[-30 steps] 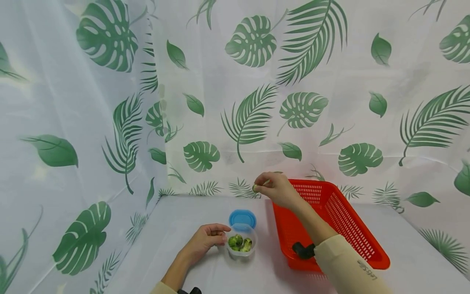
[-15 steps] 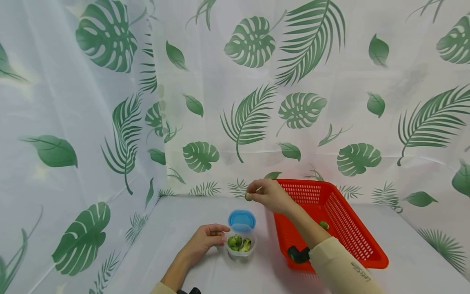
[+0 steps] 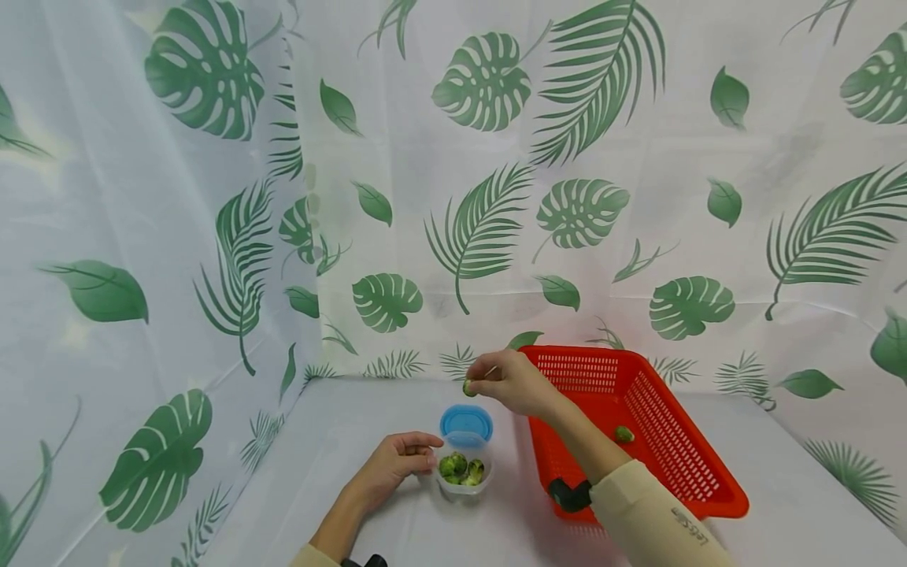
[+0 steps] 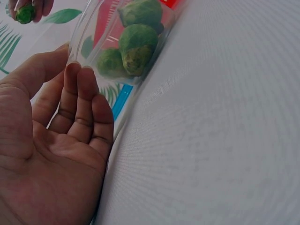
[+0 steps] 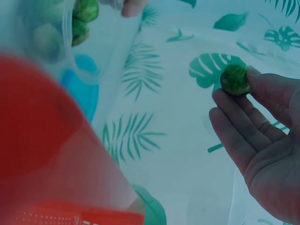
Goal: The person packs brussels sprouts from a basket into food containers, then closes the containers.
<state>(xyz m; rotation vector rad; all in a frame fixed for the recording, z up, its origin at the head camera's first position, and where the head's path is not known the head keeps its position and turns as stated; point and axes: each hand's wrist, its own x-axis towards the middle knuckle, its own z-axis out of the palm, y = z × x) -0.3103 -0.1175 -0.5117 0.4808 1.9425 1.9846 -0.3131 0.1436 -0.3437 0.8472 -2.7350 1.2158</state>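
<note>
My right hand (image 3: 516,384) pinches a Brussels sprout (image 5: 235,79) between thumb and fingertips, above the table beyond the container. The other fingers extend loosely in the right wrist view. A small clear plastic container (image 3: 462,492) stands on the table with several Brussels sprouts (image 4: 138,44) inside. Its blue lid (image 3: 466,424) lies directly behind it. My left hand (image 3: 400,465) is at the container's left side, relaxed fingertips touching near the rim. Another Brussels sprout (image 3: 623,434) lies in the red basket (image 3: 680,394), under and beside my right forearm.
The red basket takes up the right of the white table (image 3: 319,472), its near wall partly behind the right sleeve (image 3: 655,512). Leaf-printed sheets (image 3: 425,236) rise at the back and left of the table.
My right hand has moved left and slightly lower with the Brussels sprout, away from the basket. The sprout in the basket has come into sight. My left hand stays at the container.
</note>
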